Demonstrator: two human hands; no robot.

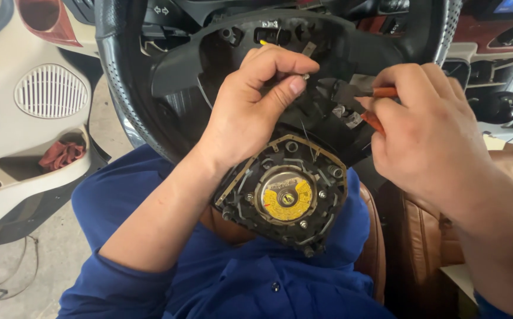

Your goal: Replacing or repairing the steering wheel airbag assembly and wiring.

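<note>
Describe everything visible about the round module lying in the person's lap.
The airbag module lies back side up on the lap, tilted, just below the steering wheel. Its dark, roughly shield-shaped housing looks like plastic, edged by a pale metal frame with bolts and clips. At the centre sits a round metal inflator bearing a yellow label. Thin wires run from it up toward the wheel hub. The left hand's wrist passes just above its upper left edge; contact cannot be told. The right hand is clear of it.

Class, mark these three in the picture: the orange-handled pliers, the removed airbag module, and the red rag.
orange-handled pliers [379, 106]: head view, on the orange grips beside the right hand.
airbag module [286, 198]: head view, on its yellow centre label.
red rag [61, 155]: head view, middle of the crumpled cloth in the door pocket.
</note>
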